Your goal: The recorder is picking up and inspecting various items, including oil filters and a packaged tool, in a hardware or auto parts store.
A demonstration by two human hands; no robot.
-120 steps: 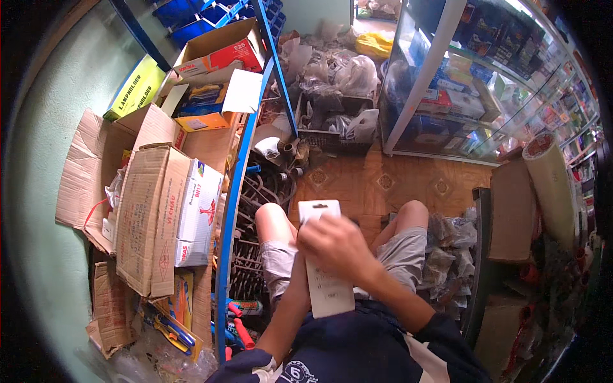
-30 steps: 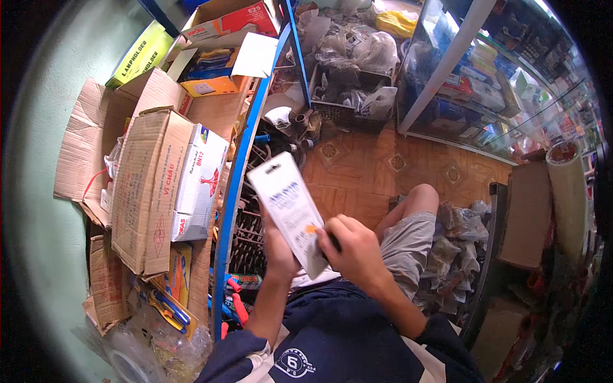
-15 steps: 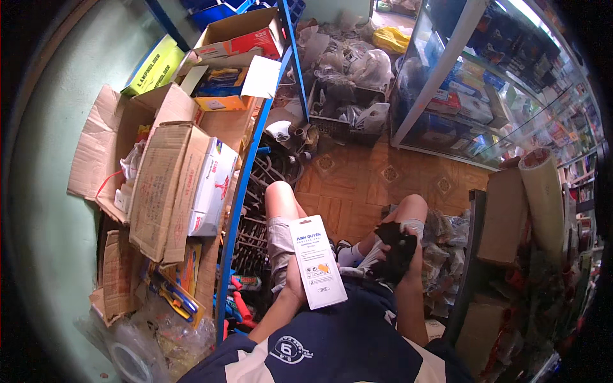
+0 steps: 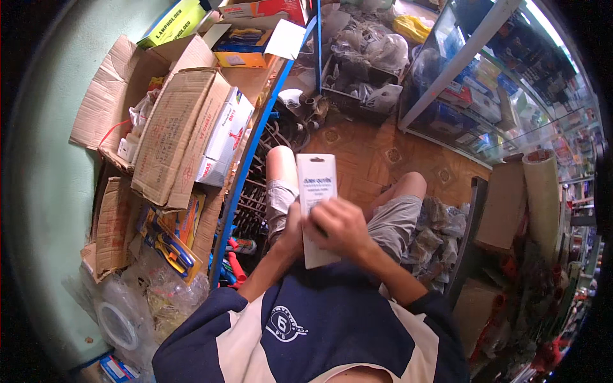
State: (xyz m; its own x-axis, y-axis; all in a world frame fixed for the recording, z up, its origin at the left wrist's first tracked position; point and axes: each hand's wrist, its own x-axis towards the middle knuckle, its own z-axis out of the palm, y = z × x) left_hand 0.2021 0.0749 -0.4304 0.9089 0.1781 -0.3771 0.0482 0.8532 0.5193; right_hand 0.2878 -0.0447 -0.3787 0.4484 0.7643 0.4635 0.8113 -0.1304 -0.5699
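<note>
A white, flat retail package (image 4: 317,175) with a hanging slot at its top stands between my knees, tilted toward me. My left hand (image 4: 294,225) grips its left edge. Across its front lies my right hand (image 4: 341,225), fingers curled and slightly blurred. A small dark bit shows at those fingers, but what it belongs to is hidden. The lower part of the package's print is covered by the right hand.
A blue-edged shelf (image 4: 255,143) on my left carries an open cardboard box (image 4: 179,127), a white box (image 4: 220,137) and packaged cutters (image 4: 167,246). A glass display case (image 4: 453,70) stands at the far right. Bagged goods (image 4: 440,236) lie beside my right knee.
My right hand has moved left from my right knee onto the package front. The large black cloth-like piece it held no longer shows. The view has shifted, and the package sits higher in it.
</note>
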